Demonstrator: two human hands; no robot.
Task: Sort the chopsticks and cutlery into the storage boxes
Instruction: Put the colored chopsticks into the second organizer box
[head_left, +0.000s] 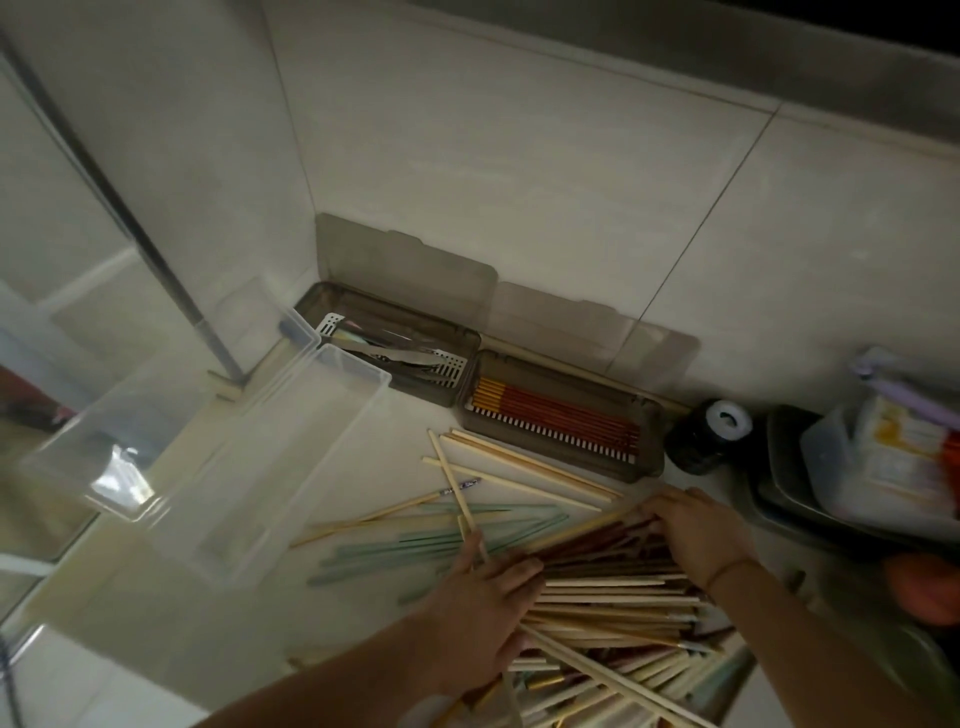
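A big pile of mixed chopsticks (613, 597) lies on the white counter: pale wooden ones, dark red ones and several green ones (441, 543). My left hand (483, 597) lies on the pile's left edge and pinches one pale chopstick (452, 478) between thumb and forefinger, its far end pointing up and away. My right hand (698, 532) rests on the dark red chopsticks with its fingers spread. Against the wall stand two brown boxes with raised lids. The left box (462, 338) holds metal cutlery, and the right box (649, 415) holds red and yellow chopsticks.
A clear plastic tub (332, 431) sits to the left of the pile. A black jar with a white cap (706, 441) stands right of the chopstick box. Stacked containers (872, 467) crowd the right edge. Tiled wall is behind.
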